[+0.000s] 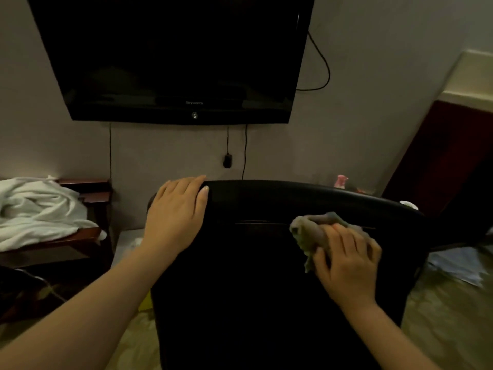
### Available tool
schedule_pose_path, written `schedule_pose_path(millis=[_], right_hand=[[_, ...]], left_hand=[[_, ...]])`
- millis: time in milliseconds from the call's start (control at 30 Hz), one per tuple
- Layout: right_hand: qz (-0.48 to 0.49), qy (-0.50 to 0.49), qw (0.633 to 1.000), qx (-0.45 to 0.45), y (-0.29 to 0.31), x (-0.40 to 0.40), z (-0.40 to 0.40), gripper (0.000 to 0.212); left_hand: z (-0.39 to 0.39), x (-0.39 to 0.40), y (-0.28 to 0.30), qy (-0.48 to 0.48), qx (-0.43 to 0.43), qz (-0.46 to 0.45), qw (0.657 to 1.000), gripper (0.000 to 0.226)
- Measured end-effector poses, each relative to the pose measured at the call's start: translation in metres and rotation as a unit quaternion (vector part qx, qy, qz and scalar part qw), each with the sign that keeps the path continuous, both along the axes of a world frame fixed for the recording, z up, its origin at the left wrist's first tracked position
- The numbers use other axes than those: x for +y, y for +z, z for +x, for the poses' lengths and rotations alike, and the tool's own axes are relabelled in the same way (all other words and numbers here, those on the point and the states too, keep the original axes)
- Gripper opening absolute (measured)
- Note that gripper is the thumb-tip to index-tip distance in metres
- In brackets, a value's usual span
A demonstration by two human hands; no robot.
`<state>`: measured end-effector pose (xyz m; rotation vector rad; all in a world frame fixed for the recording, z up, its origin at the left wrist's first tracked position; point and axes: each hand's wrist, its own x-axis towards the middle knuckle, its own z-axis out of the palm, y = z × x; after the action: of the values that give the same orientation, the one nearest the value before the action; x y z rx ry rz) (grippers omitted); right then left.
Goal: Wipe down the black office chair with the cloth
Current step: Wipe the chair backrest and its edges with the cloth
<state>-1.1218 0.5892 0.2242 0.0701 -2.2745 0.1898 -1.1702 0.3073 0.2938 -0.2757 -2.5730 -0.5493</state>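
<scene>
Both hands are on the back of the black office chair (253, 263), which fills the lower middle of the view with its backrest facing the person. Nearest, the right hand (346, 265) grasps the cloth (309, 233), a crumpled greyish rag, fingers curled over it and pushing it against the upper right part of the backrest, just below a faint horizontal seam; the cloth bunches out beyond the fingertips toward the chair's middle. Higher and to the left, the left hand (178, 209) lies released and flat on the chair's top left corner, fingers straight and together, their tips reaching over the curved top edge, grasping nothing. Bare forearms run back from both hands to the lower corners. Left of the chair, a dark wooden desk (88, 233) carries a heap of white fabric (37, 209). Patterned floor (440, 311) shows on the right, with something pale and bluish lying on it, too blurred to name. Behind the chair's top right edge a small pink object (341, 180) peeks out, unclear in detail. On the pale wall beyond hangs a dark television (173, 57), screen off, with thin black cables (245, 150) dropping below it and one looping from its right side. A dark red door (453, 156) stands at far right.
</scene>
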Motion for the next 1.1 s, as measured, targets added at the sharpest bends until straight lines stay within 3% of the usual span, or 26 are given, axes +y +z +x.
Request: schedule_pose_path(millis=[100, 233, 367, 500, 600, 667, 833, 933, 1100], right_hand=[[-0.089, -0.031, 0.996, 0.000, -0.001, -0.045, -0.007, 0.037], [-0.049, 0.062, 0.997, -0.014, -0.004, -0.123, -0.018, 0.032], [0.040, 0.137, 0.990, -0.020, 0.003, -0.086, -0.017, 0.035], [-0.003, 0.027, 1.000, -0.016, 0.006, -0.001, -0.002, 0.038], [-0.103, -0.059, 0.993, -0.022, 0.002, -0.019, 0.001, 0.040], [-0.103, -0.016, 0.994, -0.028, 0.005, -0.069, -0.003, 0.033], [0.011, 0.120, 0.992, -0.044, 0.014, -0.161, -0.012, 0.031], [0.066, 0.147, 0.986, -0.036, 0.013, -0.110, -0.013, 0.036], [-0.017, -0.025, 0.999, -0.009, 0.005, 0.016, 0.004, 0.041]], left_hand=[[0.001, 0.008, -0.008, 0.022, -0.007, 0.014, 1.000, 0.064], [0.001, 0.005, -0.014, 0.053, 0.006, -0.007, 0.999, 0.064], [0.006, -0.001, -0.017, 0.051, 0.013, -0.005, 0.999, 0.065], [0.010, 0.001, -0.017, 0.036, 0.015, 0.008, 0.999, 0.071], [0.008, 0.005, -0.019, 0.055, 0.007, 0.001, 0.998, 0.076], [0.006, 0.004, -0.019, 0.061, -0.009, 0.010, 0.998, 0.079], [0.006, -0.008, -0.013, 0.043, -0.047, 0.028, 0.998, 0.086], [0.009, -0.016, -0.011, 0.008, -0.047, 0.014, 0.999, 0.083], [0.008, -0.011, -0.009, 0.013, -0.063, 0.023, 0.998, 0.081]])
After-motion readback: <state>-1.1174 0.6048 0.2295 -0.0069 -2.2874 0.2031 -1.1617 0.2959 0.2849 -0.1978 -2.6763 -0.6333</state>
